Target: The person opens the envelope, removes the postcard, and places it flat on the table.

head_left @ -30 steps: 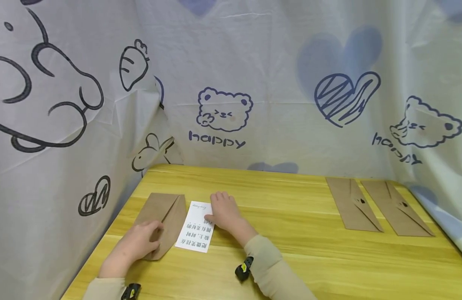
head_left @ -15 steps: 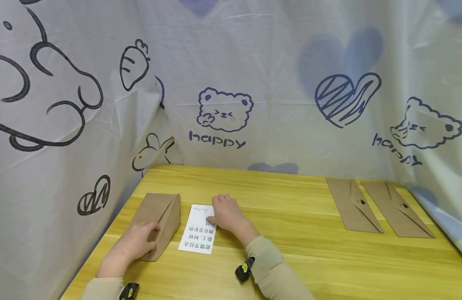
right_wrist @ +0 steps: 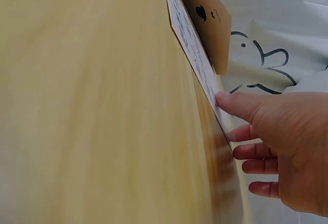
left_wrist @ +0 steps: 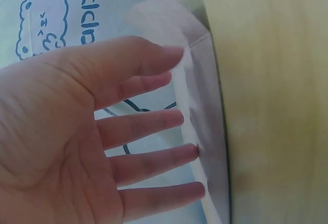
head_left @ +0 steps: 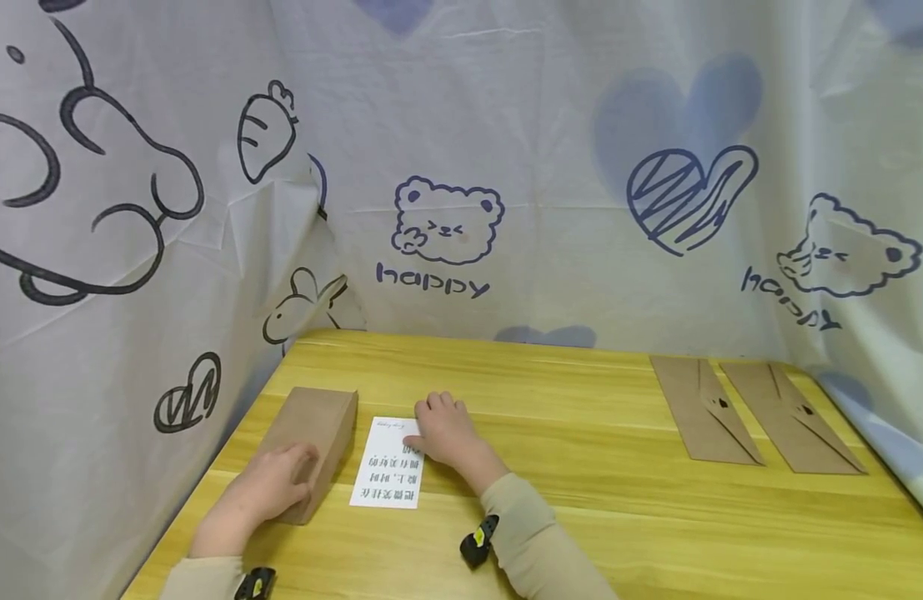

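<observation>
At the left of the table my left hand [head_left: 277, 483] holds a brown paper envelope [head_left: 318, 408]. The envelope's right side is tilted up, and a dark hat-like print shows on its brown paper [right_wrist: 205, 19] in the right wrist view. In the left wrist view my thumb and fingertips meet the edge of the envelope [left_wrist: 205, 96]. Just to the right lies a white card [head_left: 386, 462] printed with dark characters. My right hand [head_left: 449, 429] pinches the card near its far right corner, thumb on top and index finger at its edge.
Two more brown envelopes, one nearer [head_left: 704, 417] and one farther right [head_left: 795, 421], lie at the back right of the wooden table [head_left: 581, 517]. A white curtain [head_left: 551, 167] with cartoon drawings encloses the back and both sides.
The envelope has tilted, its right face becoming steeper and narrower in view. The card and right hand have shifted slightly, lately toward the left and nearer. The left hand keeps its place.
</observation>
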Action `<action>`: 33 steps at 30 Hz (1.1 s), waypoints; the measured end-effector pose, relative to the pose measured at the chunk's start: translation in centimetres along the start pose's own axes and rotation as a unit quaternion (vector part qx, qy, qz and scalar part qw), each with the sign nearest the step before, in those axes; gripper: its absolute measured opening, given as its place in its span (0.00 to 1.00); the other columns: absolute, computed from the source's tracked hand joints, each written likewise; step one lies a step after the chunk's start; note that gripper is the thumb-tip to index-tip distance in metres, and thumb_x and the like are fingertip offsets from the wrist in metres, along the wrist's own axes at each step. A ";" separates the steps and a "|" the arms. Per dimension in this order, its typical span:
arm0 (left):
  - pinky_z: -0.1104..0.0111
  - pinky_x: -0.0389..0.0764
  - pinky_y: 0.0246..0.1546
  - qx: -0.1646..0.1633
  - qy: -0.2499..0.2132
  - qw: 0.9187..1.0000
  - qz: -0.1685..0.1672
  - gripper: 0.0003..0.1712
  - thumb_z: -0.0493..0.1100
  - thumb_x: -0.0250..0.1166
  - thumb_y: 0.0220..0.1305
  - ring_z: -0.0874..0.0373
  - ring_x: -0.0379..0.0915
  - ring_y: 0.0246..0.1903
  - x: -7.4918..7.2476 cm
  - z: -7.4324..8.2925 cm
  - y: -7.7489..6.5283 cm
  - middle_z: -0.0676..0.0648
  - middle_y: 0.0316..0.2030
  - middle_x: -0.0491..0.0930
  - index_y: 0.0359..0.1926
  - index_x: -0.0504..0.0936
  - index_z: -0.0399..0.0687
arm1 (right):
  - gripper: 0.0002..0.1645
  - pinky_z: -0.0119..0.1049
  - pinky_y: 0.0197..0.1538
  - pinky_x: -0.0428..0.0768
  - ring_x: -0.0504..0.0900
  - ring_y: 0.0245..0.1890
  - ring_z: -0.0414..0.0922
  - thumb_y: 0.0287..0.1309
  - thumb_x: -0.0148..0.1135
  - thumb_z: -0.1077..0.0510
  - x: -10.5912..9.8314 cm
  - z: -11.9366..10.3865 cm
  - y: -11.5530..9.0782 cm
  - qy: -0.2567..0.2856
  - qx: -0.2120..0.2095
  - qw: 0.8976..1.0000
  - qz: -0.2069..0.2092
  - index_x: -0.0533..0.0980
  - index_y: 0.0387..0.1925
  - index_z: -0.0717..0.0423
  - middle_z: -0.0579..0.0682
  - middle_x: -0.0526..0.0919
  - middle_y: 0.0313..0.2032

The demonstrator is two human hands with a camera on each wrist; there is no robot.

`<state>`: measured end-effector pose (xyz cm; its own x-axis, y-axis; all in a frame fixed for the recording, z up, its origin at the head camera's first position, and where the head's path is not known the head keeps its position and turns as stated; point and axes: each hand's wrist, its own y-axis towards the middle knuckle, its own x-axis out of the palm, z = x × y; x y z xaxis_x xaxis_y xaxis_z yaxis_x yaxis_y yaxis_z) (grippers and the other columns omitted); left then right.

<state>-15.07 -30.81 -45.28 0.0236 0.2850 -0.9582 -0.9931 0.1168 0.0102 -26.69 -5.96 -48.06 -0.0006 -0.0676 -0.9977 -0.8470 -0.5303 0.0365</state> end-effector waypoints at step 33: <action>0.54 0.81 0.52 0.142 0.041 0.980 0.133 0.20 0.46 0.65 0.63 0.48 0.80 0.53 -3.4 12.9 6.0 0.46 0.54 0.82 0.56 0.79 0.51 | 0.25 0.55 0.55 0.75 0.75 0.56 0.55 0.67 0.56 0.42 -7.4 11.1 -6.4 0.014 0.006 0.988 0.157 0.73 0.58 0.52 0.55 0.77 0.54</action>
<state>-19.61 -18.78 -38.28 -0.2527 0.2650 -0.9305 -0.8902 0.3131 0.3309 -27.21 7.32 -41.55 -0.2493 -0.2504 -0.9355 -0.8133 -0.4703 0.3426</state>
